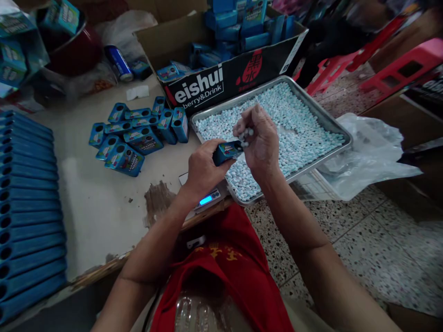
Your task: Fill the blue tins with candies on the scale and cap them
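My left hand [205,165] is wrapped around a small blue candy box [224,155], tilted with its opening toward the right. Close against that opening, my right hand [260,136] is curled around several white and pale blue candies [246,137]. Both hands are over the near left part of a metal tray [300,169] spread with many such candies [294,115]. Below my left wrist lies a digital scale [207,200] with a lit blue display; its digits are too small to read, and my forearm covers part of it.
Filled-looking blue boxes [143,139] stand grouped on the table [93,198]. A long row of blue boxes [29,207] lines the left edge. Behind the tray, a black-printed carton [224,85] holds more boxes. A can [118,63] lies behind; a plastic bag [367,152] hangs right.
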